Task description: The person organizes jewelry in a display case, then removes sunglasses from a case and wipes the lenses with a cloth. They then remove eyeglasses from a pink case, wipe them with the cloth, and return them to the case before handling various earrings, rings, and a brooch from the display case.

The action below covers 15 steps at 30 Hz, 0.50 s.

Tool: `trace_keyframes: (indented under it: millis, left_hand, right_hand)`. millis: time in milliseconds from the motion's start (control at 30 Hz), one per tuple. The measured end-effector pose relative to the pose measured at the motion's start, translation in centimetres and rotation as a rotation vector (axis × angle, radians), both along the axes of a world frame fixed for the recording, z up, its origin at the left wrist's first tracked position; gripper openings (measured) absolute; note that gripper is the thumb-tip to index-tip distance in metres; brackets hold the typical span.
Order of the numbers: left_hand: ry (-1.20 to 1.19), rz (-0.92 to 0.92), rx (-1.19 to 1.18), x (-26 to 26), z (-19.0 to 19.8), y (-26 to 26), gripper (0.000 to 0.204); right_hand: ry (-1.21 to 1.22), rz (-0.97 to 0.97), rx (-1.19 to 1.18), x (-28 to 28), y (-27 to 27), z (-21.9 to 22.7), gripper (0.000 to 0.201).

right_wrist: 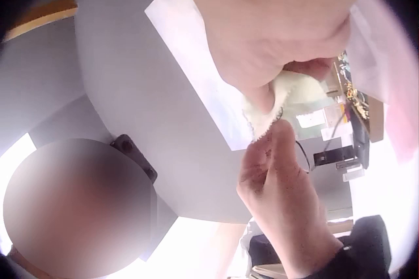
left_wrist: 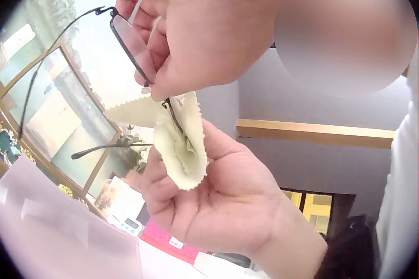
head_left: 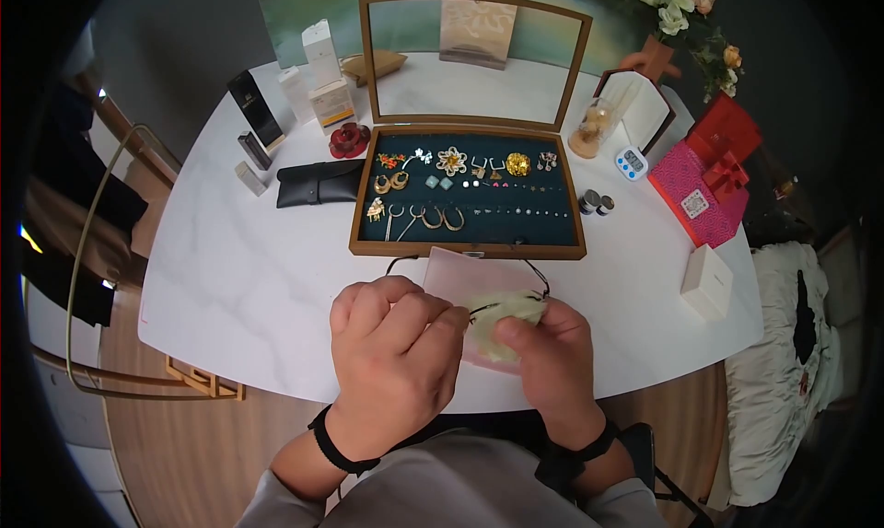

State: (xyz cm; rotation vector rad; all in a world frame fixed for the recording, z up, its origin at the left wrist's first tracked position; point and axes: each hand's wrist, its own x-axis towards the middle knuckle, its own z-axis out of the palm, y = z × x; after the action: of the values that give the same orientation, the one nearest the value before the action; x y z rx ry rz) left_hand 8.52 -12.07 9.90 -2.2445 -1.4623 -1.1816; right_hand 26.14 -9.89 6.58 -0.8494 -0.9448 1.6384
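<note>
My left hand (head_left: 396,353) pinches a pair of dark-framed eyeglasses (left_wrist: 131,47) near the bridge. One lens shows bare beside its fingers in the left wrist view, with a thin temple arm stretching away. My right hand (head_left: 564,362) holds a pale yellow-green cloth (left_wrist: 171,161) with zigzag edges, folded around the other lens, which is hidden inside. Its thumb lies on top of the cloth (head_left: 516,314) in the head view. Both hands are close together over a translucent pink sheet (head_left: 448,275) at the table's near side.
Behind the hands stands an open glass-lidded jewelry box (head_left: 414,250) with rows of earrings. Left of it lie a black glasses case (head_left: 318,184) and several small boxes. To the right are a digital timer (head_left: 632,163), a pink-red gift box (head_left: 695,192) and a white box (head_left: 707,284) on the white table (head_left: 230,289).
</note>
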Motion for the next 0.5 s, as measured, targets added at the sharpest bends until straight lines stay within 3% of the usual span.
trace_keyframes:
  millis: [67,133,167,300,500]
  left_hand:
    - [-0.014,-0.019,-0.004,0.0,-0.3,0.0,0.035]
    - [-0.027,-0.038,-0.007,0.3,-0.6,0.0,0.035]
    - [-0.038,-0.033,0.002,0.6,-0.6,0.2,0.034]
    - [-0.04,0.015,-0.024,0.9,0.2,0.2,0.02]
    - [-0.033,-0.017,-0.031,0.0,0.0,-0.2,0.026]
  right_hand:
    - [0.035,-0.023,-0.027,0.0,0.1,0.1,0.023]
    - [0.273,-0.147,-0.071,-0.7,0.2,0.3,0.021]
    - [0.274,-0.147,-0.069,-1.2,0.1,0.1,0.021]
    - [0.19,-0.082,-0.014,-1.8,-0.1,-0.8,0.018]
    - [-0.017,-0.066,0.005,-0.2,0.0,-0.6,0.019]
